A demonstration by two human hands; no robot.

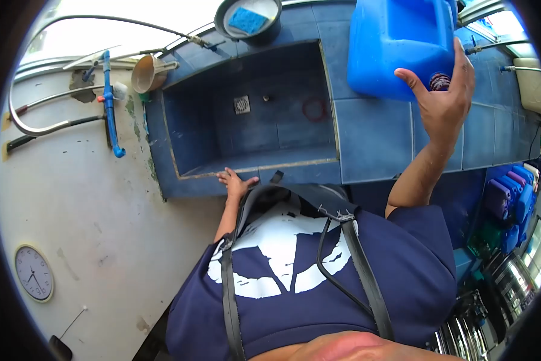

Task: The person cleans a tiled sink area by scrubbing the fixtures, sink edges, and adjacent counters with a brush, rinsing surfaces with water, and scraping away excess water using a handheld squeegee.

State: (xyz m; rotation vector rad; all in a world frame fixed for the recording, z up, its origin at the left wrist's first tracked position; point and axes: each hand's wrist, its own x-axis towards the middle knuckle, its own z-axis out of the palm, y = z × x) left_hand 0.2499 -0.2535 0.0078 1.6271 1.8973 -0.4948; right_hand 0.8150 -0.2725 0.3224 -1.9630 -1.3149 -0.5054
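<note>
Jug [396, 66] against right hand [446, 105]

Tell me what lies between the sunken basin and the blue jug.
Bare blue tiled counter lies between basin and jug, in the head view.

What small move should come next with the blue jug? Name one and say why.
Probably bring the left hand to the left side of the blue jug: only the right hand touches it, at its near right corner, while the left lies at the near edge of the sink.
</note>
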